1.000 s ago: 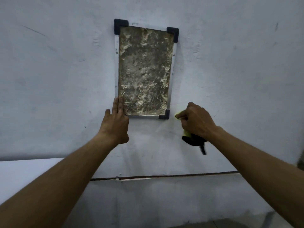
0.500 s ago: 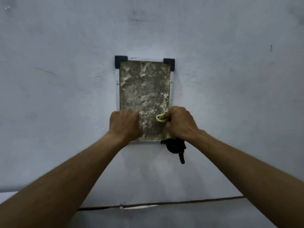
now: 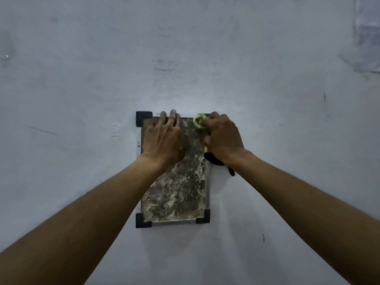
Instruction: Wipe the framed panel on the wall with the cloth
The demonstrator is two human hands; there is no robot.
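Observation:
A framed panel point(image 3: 176, 190) with a mottled, dirty grey-brown face and black corner caps hangs on the pale wall. My left hand point(image 3: 163, 138) lies flat on its upper left part, fingers reaching over the top edge. My right hand point(image 3: 223, 137) is closed on a bunched yellow-green cloth point(image 3: 199, 120) and presses it against the panel's top right corner. A black part of the cloth point(image 3: 214, 160) hangs below my right wrist. The top right corner cap is hidden by my hand.
The pale painted wall point(image 3: 82, 89) fills the view, with small scuffs and dark marks. A greyer patch point(image 3: 367, 38) shows at the upper right edge.
Both hands have moved up the panel from its lower edge to its top. The view has tilted upward, so the panel sits lower in the frame and the ledge below is out of sight.

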